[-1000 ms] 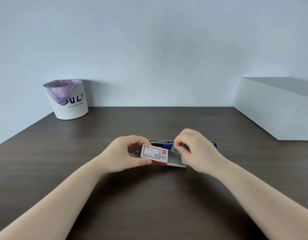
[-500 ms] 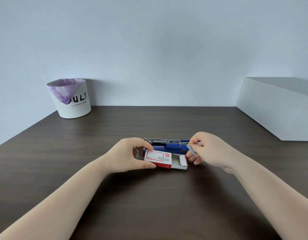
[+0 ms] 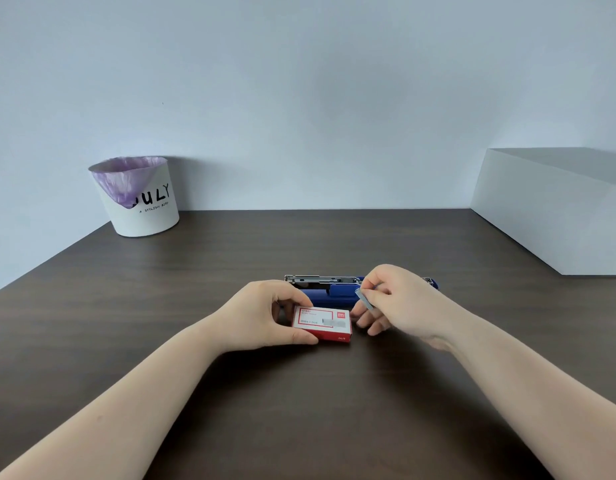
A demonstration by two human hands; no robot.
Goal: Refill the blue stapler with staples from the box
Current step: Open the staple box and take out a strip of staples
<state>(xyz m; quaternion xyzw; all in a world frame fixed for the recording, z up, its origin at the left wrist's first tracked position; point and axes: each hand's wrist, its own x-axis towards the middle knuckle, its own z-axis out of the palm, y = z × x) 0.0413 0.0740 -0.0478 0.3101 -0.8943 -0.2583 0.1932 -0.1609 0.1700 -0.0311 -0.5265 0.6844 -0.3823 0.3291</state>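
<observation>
Blue stapler (image 3: 337,293) lying open, long axis left-right, left hand (image 3: 265,315) gripping staple box (image 3: 322,322), right hand (image 3: 396,299) pinching staple strip (image 3: 365,300)

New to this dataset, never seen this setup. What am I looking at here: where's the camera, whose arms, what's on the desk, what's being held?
There is no robot here: a person works with two bare hands, and the single wide-angle camera sits on their head, looking forward and down, so the arms reach in from the bottom of the picture.

The left hand grips a small red and white staple box resting on the dark wooden table. The right hand pinches a short grey strip of staples between thumb and fingers.

Just behind the box lies the blue stapler, opened out so its metal staple channel shows.

Farther back stand a white bin with a purple liner on the left, and a large white box on the right.
</observation>
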